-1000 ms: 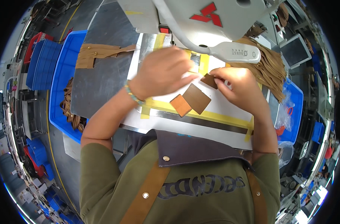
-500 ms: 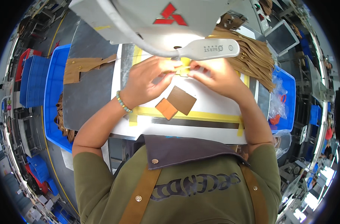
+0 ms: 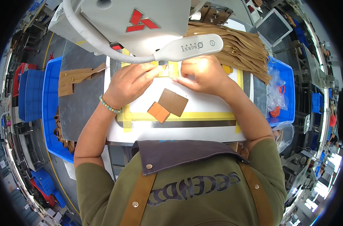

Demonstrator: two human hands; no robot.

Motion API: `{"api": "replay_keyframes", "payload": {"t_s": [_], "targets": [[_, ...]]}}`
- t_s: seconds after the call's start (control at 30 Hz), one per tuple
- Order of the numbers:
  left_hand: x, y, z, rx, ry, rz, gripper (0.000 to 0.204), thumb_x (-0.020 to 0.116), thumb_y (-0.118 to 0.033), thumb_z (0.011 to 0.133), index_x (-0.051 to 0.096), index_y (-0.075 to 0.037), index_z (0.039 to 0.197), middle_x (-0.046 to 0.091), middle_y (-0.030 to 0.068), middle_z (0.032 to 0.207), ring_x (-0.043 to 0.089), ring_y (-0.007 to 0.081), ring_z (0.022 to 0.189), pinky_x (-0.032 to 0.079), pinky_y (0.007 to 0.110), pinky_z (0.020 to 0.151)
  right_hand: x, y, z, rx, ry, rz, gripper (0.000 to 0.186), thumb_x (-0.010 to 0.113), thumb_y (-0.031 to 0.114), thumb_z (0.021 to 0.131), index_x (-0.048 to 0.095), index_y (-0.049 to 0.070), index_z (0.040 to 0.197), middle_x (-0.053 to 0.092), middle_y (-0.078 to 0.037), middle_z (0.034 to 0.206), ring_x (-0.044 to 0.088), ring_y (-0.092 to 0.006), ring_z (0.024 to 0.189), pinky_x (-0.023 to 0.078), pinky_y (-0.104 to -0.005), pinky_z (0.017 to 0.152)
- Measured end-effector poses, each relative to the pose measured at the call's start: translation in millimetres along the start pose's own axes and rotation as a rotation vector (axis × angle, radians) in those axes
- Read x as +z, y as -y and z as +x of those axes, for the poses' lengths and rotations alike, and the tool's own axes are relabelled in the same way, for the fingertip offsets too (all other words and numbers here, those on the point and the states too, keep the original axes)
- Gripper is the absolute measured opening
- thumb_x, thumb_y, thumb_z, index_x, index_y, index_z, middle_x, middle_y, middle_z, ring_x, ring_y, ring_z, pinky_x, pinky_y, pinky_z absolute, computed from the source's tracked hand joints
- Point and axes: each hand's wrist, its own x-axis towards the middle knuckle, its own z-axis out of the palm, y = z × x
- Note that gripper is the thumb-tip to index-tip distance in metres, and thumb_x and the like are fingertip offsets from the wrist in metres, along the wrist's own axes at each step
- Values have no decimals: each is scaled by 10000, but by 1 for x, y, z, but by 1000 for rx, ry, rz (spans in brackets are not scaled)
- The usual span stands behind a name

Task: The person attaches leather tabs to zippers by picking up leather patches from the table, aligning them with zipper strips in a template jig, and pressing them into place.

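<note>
Under the sewing machine's pale head [image 3: 141,26], both my hands meet at pieces of yellow tape on the white work sheet. My left hand [image 3: 130,83], wearing a beaded bracelet, has its fingers pressed together, tips at the left of the tape; what they pinch is unclear in the glare. A short yellow tape strip [image 3: 173,69] stands out between the hands. My right hand [image 3: 204,75] is curled, its thumb at the strip's lower edge; the lamp partly covers its fingers. Nearer me lie a brown rectangular piece [image 3: 173,102] and a smaller orange block [image 3: 158,112], touching.
A white lamp [image 3: 194,48] on a bent neck hangs low over my hands. Brown strips with metal fittings [image 3: 235,49] are heaped at right; one brown piece [image 3: 75,77] lies at left. Blue bins [image 3: 51,113] flank the table. A screen [image 3: 274,26] stands far right.
The view has shifted, so the table and machine appear further left. My hands have parted slightly; the yellow strip between them now shows more plainly. The brown and orange pieces stay put.
</note>
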Motion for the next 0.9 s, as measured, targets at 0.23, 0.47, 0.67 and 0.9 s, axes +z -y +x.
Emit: {"api": "replay_keyframes", "payload": {"t_s": [0.23, 0.47, 0.67, 0.9], "targets": [[5, 4, 3, -6, 8, 103, 389, 809, 43, 784, 749, -61, 1154, 745, 52, 1078, 724, 205, 894, 581, 331, 729, 13, -5, -5, -31, -82, -99, 325, 728, 260, 965, 708, 73, 700, 698, -81, 788, 664, -275, 729, 542, -407, 641], [11, 4, 8, 105, 157, 222, 244, 761, -36, 803, 770, -31, 1046, 746, 54, 1084, 714, 205, 998, 584, 339, 792, 18, -25, -3, 279, -194, 446, 230, 640, 204, 1016, 737, 19, 1112, 706, -206, 889, 692, -339, 795, 554, -439, 751], [14, 12, 10, 170, 208, 267, 161, 767, -48, 801, 733, -35, 958, 715, 33, 1031, 699, 175, 939, 582, 314, 773, 16, -25, -4, 289, -136, 468, 297, 638, 161, 1004, 725, 44, 1262, 731, -222, 1002, 703, -342, 886, 567, -449, 835], [18, 14, 8, 169, 226, 315, 105, 742, -36, 784, 709, -57, 882, 688, 5, 923, 695, 143, 824, 580, 298, 731, 12, -27, -4, 257, -107, 412, 287, 635, 140, 990, 752, 44, 1234, 757, -217, 1047, 702, -367, 915, 569, -462, 857]]}}
